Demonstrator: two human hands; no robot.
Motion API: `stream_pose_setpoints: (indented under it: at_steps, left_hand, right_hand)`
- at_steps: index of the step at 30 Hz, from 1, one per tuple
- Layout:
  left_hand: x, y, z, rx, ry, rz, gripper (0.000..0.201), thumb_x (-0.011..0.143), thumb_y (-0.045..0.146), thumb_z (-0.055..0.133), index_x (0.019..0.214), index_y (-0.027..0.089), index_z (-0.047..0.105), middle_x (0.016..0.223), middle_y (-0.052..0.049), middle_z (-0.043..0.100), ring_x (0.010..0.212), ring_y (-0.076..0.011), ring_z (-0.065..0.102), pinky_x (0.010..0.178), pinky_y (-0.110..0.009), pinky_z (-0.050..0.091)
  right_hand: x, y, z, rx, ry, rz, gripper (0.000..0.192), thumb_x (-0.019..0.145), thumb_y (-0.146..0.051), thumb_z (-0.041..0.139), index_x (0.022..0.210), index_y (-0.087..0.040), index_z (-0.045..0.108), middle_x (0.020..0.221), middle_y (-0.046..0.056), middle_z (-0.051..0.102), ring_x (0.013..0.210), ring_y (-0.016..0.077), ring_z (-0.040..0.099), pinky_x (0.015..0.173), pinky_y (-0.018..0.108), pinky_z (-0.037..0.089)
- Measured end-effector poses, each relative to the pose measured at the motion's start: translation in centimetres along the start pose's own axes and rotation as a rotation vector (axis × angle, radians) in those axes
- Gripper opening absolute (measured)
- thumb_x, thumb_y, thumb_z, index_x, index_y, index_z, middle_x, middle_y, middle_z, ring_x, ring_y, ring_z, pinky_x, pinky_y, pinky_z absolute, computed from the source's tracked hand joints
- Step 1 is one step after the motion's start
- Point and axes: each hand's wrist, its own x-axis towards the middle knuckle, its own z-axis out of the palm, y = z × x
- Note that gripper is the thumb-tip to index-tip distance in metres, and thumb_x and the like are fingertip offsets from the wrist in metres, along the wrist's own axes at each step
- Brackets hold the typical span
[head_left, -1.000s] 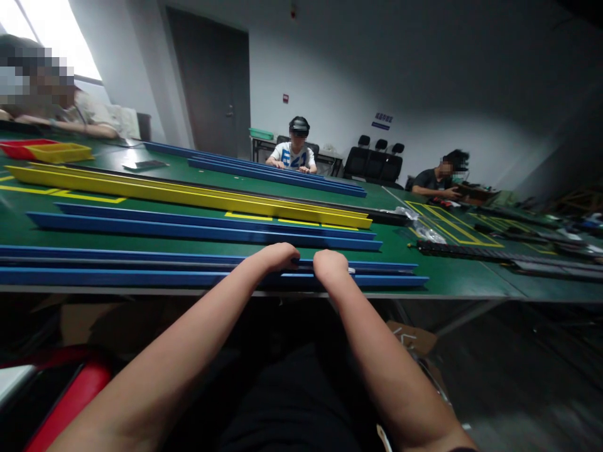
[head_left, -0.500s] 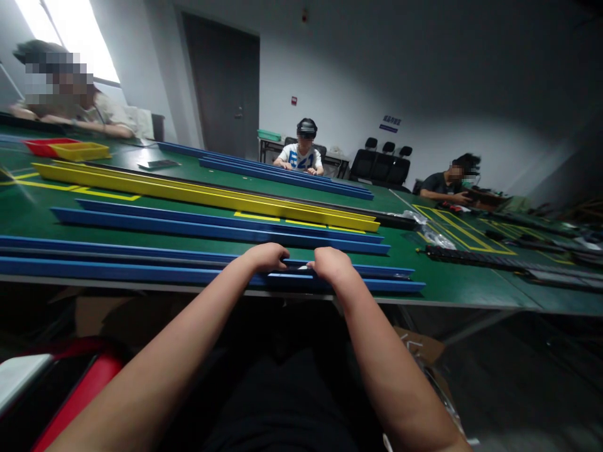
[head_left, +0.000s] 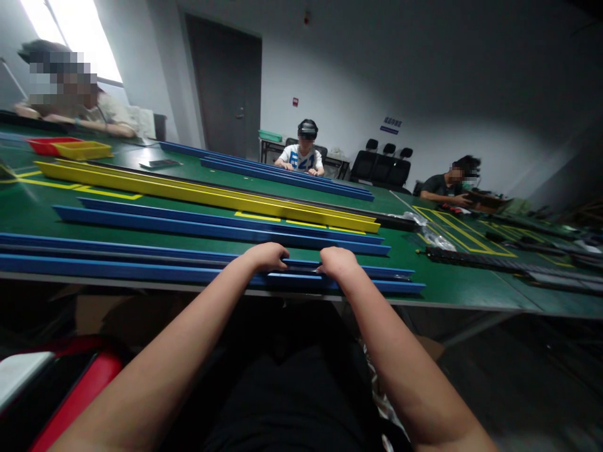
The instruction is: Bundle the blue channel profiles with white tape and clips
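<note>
In front of me a long blue channel [head_left: 155,271] lies along the table's near edge, with a dark strip [head_left: 117,252] running inside it. My left hand [head_left: 267,257] is over the channel, thumb and fingers curled together at the strip; what they grip is hidden. A short way to the right, my right hand [head_left: 337,262] is closed in a pinch low in the same channel. A small pale bit shows at its fingertips, too small to name. Between the hands the dark strip stays in sight.
Beyond lie another blue channel [head_left: 211,231], a yellow channel [head_left: 188,193] and more blue rails [head_left: 282,174] on the green table [head_left: 452,292]. Red [head_left: 44,145] and yellow trays [head_left: 87,150] stand far left. Clear plastic wrap [head_left: 438,238] and black strips [head_left: 471,258] lie right. Several people sit around.
My right hand has slid a little to the right along the channel, widening the gap between my hands. My left hand has stayed in place. The white bit at the right fingertips shows less.
</note>
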Motion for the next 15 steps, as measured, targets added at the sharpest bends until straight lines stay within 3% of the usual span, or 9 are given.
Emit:
stream_pose_setpoints:
  at_steps: [7,15]
  left_hand:
    - [0.1,-0.1,0.2,0.008,0.017,0.007,0.026,0.069,0.050,0.057,0.073,0.024,0.063,0.062,0.001,0.060,0.055,-0.0145,0.049,0.051,-0.028,0.027]
    - [0.1,-0.1,0.2,0.013,0.029,0.005,0.025,0.070,0.048,0.057,0.074,0.025,0.065,0.063,0.001,0.061,0.056,-0.0151,0.049,0.052,-0.028,0.028]
  right_hand:
    - [0.3,-1.0,0.1,0.027,0.006,0.048,0.033,0.076,-0.028,0.068,0.106,-0.016,0.072,0.111,0.019,0.069,0.100,0.0309,0.066,0.082,0.041,0.052]
    - [0.4,-1.6,-0.4,0.029,-0.069,0.078,0.033,0.079,-0.015,0.061,0.110,-0.014,0.071,0.114,0.021,0.067,0.106,0.0291,0.065,0.087,0.039,0.051]
